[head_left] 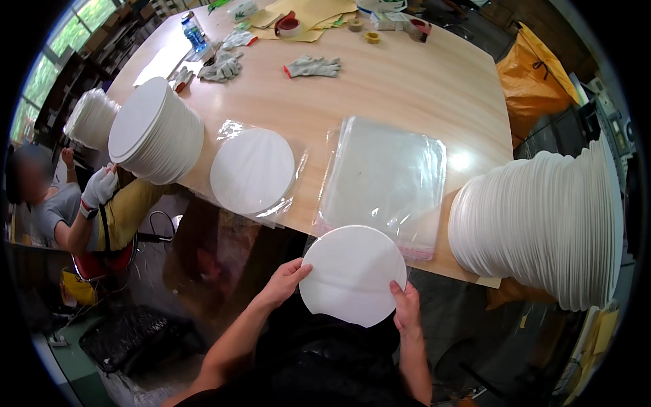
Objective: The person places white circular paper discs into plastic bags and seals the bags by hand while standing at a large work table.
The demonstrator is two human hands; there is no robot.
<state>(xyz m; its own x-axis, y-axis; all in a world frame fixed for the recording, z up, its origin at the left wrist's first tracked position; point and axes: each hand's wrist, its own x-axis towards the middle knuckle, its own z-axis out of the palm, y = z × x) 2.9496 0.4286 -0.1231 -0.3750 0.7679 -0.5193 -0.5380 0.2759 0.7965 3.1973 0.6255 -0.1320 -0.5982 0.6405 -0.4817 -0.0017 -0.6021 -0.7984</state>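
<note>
A round white disc [352, 271] is held out in front of me, at the near edge of the table. My left hand [288, 281] grips its left rim, thumb on top. On its lower right rim my right hand [406, 306] is closed the same way. Just beyond the disc lies a stack of clear plastic bags [386, 176]. To its left, another white disc [252, 169] rests in a clear bag. A tall stack of white discs [536, 220] stands at the right end of the table, and a second stack [159, 132] stands at the left.
A person [68, 203] wearing a white glove sits at the left, by a wrapped white stack [92, 119]. Grey work gloves [312, 66], a blue bottle [193, 34], tape rolls [287, 26] and yellow paper sheets [319, 13] lie toward the far side. An orange bag [536, 81] stands beyond the right edge.
</note>
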